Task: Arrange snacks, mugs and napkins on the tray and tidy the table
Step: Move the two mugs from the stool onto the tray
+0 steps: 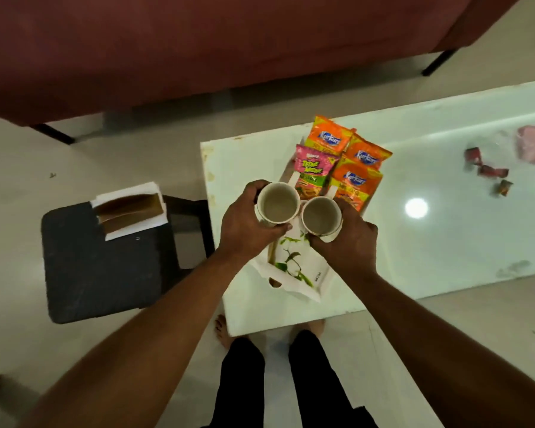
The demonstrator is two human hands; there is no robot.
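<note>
napkins [130,210] sit on the dark stool [102,267] at frame left. centre frame, left hand [244,225] wraps one mug [277,202], right hand [348,242] grips the other mug [321,215], both over the tray [294,273]; snack packets [340,163] lie at its far end.

Two mugs, left mug [278,202] and right mug [321,215], side by side above the tray [303,273] on the table [445,236]. Snack packets [340,162] lie on the tray's far end. Left of the table, a stool [99,273] bearing napkins [130,210]; wrappers [488,171] on the table's right part.
</note>
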